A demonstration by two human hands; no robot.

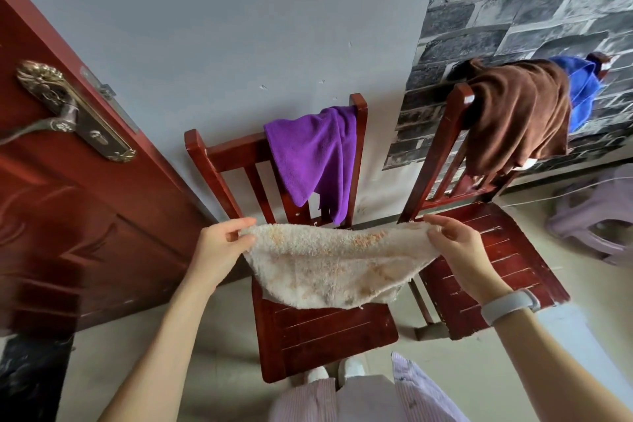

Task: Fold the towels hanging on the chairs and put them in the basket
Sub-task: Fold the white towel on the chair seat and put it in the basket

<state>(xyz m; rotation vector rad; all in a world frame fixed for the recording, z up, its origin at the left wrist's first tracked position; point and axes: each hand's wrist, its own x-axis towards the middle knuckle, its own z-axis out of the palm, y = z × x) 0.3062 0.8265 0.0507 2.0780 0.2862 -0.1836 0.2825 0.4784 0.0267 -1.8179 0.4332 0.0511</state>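
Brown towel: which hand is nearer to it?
Right. The right hand pinches the cream towel just below the chair back where the brown towel hangs. The left hand holds the opposite corner, under the purple towel.

Cream towel (337, 264), stretched between left hand (219, 247) and right hand (460, 247), pinched at corners, above left chair (308, 329); purple towel (313, 158) draped over backrest.

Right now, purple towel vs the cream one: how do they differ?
The purple towel hangs untouched over the back of the left chair; the cream towel is stretched in the air between the left hand and right hand, each pinching a top corner. Purple looks smooth and evenly coloured; cream is shaggy with orange blotches. Purple drapes in vertical folds; cream sags in a curve. Neither is folded yet.
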